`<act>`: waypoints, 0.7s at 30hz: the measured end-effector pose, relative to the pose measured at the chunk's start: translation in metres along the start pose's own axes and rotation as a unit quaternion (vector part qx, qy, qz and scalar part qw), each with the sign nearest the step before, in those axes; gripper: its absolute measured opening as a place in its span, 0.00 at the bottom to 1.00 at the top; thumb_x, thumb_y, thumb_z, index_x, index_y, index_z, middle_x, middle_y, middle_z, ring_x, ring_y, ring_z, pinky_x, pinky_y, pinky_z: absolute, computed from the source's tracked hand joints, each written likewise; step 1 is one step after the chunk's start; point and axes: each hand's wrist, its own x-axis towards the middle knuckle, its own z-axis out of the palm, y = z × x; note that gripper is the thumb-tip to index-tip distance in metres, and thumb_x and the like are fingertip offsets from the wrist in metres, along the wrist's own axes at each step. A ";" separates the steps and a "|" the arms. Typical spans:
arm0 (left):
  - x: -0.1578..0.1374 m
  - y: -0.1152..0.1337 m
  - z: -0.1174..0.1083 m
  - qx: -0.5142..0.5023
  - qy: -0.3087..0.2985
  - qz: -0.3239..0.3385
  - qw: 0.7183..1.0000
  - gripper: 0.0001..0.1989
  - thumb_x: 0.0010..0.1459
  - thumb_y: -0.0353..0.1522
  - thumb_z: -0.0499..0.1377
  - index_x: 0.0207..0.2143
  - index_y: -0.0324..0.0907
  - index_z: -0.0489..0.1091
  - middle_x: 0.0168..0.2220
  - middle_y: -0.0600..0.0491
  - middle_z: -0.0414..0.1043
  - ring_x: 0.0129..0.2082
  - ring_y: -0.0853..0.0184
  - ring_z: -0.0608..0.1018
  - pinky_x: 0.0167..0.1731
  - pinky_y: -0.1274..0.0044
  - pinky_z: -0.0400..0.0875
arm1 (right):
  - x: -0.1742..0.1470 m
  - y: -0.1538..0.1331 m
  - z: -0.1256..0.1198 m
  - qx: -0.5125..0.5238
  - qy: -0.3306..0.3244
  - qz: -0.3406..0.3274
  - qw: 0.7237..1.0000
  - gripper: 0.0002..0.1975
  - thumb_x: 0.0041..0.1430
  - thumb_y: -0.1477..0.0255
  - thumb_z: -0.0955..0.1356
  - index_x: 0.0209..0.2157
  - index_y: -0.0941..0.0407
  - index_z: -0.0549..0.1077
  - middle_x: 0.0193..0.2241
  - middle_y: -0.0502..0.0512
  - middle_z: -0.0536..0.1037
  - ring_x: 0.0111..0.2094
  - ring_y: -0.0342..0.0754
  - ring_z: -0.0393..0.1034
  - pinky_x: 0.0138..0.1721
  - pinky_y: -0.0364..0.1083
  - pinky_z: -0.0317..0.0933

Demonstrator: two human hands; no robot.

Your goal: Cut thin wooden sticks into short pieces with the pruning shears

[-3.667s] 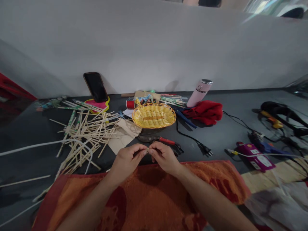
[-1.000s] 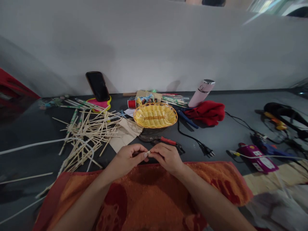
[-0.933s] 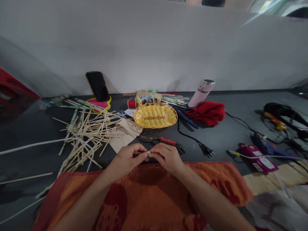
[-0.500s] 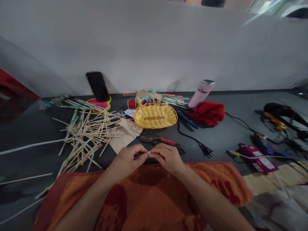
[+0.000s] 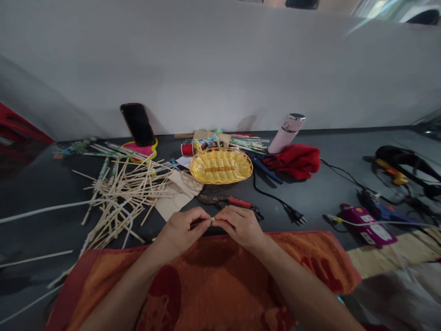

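Note:
My left hand (image 5: 182,229) and my right hand (image 5: 237,226) meet fingertip to fingertip over the far edge of an orange towel (image 5: 213,285). Both pinch one small pale piece (image 5: 212,219), mostly hidden by the fingers. Red-handled cutters (image 5: 230,201) lie just beyond the hands. A yellow woven basket (image 5: 221,165) sits further back, and a heap of thin bamboo sticks (image 5: 120,193) spreads to the left.
A phone (image 5: 137,124) leans on the wall at the back left. A pink bottle (image 5: 286,133) and red cloth (image 5: 296,160) lie at the back right. A black plug and cord (image 5: 285,207), a magenta device (image 5: 368,227) and glue guns (image 5: 389,172) occupy the right side.
Both hands have stayed joined on the small piece, sinking slightly toward the towel with only small finger movements. Nothing else on the table has moved.

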 end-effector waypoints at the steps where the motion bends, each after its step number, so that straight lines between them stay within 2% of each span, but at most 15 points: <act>1: 0.000 0.000 0.000 0.002 -0.001 0.001 1.000 0.12 0.61 0.37 0.52 0.36 0.43 0.73 0.30 0.57 0.75 0.30 0.70 0.73 0.30 0.80 0.62 | 0.000 0.000 0.000 -0.003 -0.003 -0.001 1.000 0.07 0.64 0.69 0.65 0.34 0.56 0.73 0.30 0.53 0.78 0.32 0.44 0.73 0.35 0.42 0.66; 21: -0.001 -0.002 0.002 0.035 0.014 0.004 0.999 0.11 0.60 0.36 0.52 0.35 0.44 0.73 0.28 0.58 0.74 0.26 0.72 0.72 0.27 0.81 0.60 | -0.001 -0.001 0.001 -0.005 -0.013 0.002 1.000 0.08 0.65 0.69 0.64 0.34 0.56 0.73 0.30 0.53 0.78 0.32 0.44 0.72 0.35 0.42 0.66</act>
